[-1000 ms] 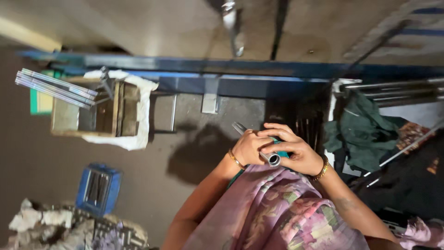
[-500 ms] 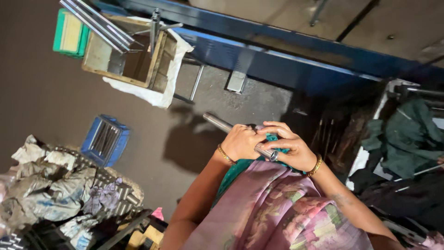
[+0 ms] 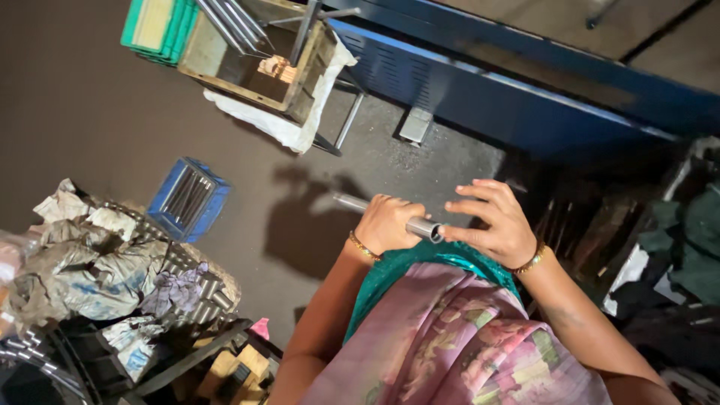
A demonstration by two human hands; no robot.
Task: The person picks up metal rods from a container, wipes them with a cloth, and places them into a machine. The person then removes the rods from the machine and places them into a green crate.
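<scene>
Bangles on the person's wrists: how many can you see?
2. One gold bangle sits on the left wrist, behind the left hand gripping the metal tube. The other bangle is on the right wrist, behind the right hand at the tube's end.

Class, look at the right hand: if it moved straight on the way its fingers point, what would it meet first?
Most likely the open end of the metal tube, which the right hand already touches; the left hand grips the tube just beyond.

Open floor [image 3: 90, 112] is left free to the far left of the hands; passage is blocked by the blue machine base [image 3: 525, 97] far right and the blue crate [image 3: 187, 199] left.
</scene>
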